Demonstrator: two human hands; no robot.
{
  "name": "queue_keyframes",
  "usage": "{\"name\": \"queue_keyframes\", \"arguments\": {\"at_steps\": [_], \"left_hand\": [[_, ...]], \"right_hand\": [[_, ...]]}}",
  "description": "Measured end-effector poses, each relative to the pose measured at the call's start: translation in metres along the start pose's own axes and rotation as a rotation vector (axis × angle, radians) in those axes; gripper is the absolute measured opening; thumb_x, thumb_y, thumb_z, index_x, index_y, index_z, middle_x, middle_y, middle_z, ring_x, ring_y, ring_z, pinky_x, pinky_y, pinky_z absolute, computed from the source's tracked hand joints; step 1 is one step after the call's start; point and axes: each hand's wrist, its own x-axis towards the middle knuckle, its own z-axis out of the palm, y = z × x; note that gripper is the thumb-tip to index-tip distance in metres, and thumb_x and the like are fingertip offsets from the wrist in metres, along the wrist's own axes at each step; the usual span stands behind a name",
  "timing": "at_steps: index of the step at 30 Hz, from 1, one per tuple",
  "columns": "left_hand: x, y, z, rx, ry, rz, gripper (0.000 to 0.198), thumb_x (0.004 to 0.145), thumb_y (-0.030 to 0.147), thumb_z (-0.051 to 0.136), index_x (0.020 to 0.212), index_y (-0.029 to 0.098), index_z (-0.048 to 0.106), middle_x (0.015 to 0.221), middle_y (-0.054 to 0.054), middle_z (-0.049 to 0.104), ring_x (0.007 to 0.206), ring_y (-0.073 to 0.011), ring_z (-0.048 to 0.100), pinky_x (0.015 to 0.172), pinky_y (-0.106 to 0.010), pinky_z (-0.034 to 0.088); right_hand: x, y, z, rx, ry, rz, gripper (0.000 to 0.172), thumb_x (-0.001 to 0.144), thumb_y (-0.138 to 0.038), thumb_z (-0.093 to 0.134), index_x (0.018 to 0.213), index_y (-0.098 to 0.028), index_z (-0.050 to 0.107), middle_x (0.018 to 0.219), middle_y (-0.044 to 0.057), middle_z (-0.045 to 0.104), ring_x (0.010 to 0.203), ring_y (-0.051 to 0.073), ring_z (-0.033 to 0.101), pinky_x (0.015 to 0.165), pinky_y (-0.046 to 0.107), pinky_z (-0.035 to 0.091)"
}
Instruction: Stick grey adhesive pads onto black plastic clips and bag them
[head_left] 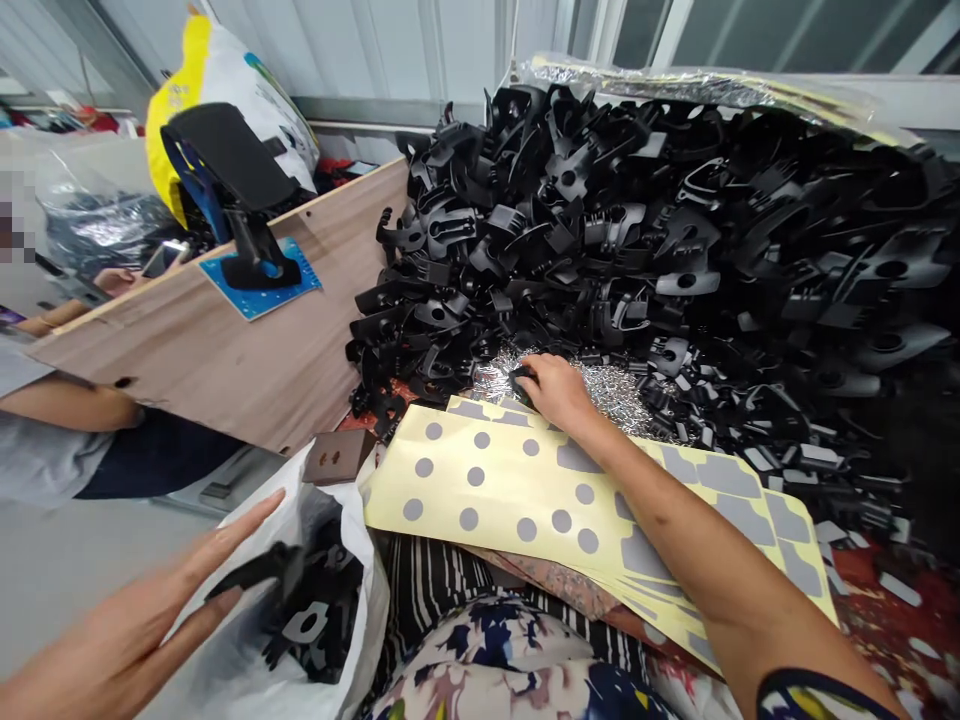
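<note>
My left hand (150, 610), blurred, reaches over a white bag (367, 560) at the lower left with its fingers stretched apart. Just past its fingers is a black plastic part (270, 568), above more black parts (319, 620) inside the bag; whether it still touches the fingers is hard to see. Near the middle, my right hand (559, 390) is closed on a small black plastic part (523, 378), mostly hidden by the fingers. Beneath that hand lies a heap of small shiny metal pieces (611, 395). Yellow sticker sheets (450, 500) with grey shapes lie under my right forearm.
A large pile of black plastic clips (570, 230) fills the back and right. To the left stands a wooden board (247, 370) carrying a black holder (255, 240) on a blue card (300, 265). A brown box (337, 457) touches the bag's rim. Another person's arm (67, 400) shows behind the board.
</note>
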Motion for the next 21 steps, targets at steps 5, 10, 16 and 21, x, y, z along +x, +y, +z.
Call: {"name": "queue_keyframes", "arguments": {"at_steps": [5, 10, 16, 21], "left_hand": [[0.015, 0.025, 0.025, 0.249, -0.023, 0.114, 0.053, 0.090, 0.046, 0.065, 0.143, 0.044, 0.062, 0.130, -0.003, 0.075, 0.104, -0.0348, 0.076, 0.080, -0.044, 0.068], [0.074, 0.086, 0.110, -0.102, -0.053, 0.123, 0.051, 0.099, 0.032, 0.061, 0.149, 0.037, 0.053, 0.142, -0.006, 0.064, 0.123, -0.0261, 0.067, 0.096, -0.041, 0.062], [0.124, 0.129, 0.216, -0.536, -0.318, 0.228, 0.054, 0.099, 0.030, 0.058, 0.152, 0.029, 0.050, 0.143, -0.011, 0.061, 0.131, -0.0281, 0.058, 0.113, -0.045, 0.047], [0.141, 0.142, 0.244, -0.994, -0.474, -0.361, 0.044, 0.094, 0.031, 0.062, 0.136, 0.031, 0.050, 0.095, -0.003, 0.069, 0.068, -0.0175, 0.063, 0.069, -0.038, 0.060]], "right_hand": [[0.014, -0.010, 0.013, 0.034, 0.011, -0.070, 0.029, 0.090, -0.005, 0.062, 0.108, -0.023, 0.077, 0.109, 0.008, 0.078, 0.106, 0.027, 0.064, 0.098, 0.042, 0.049], [-0.039, -0.031, -0.027, 0.513, 0.320, -0.053, 0.036, 0.090, -0.014, 0.064, 0.123, -0.026, 0.070, 0.117, 0.004, 0.075, 0.104, 0.022, 0.067, 0.094, 0.037, 0.055], [-0.148, -0.044, -0.042, 1.102, 0.132, 0.238, 0.025, 0.085, -0.028, 0.075, 0.109, -0.026, 0.067, 0.106, 0.003, 0.074, 0.089, 0.018, 0.071, 0.078, 0.031, 0.061], [-0.183, 0.009, -0.043, 0.606, 0.358, 0.397, 0.020, 0.098, -0.028, 0.056, 0.115, -0.024, 0.066, 0.112, 0.007, 0.072, 0.093, 0.021, 0.068, 0.087, 0.040, 0.057]]}}
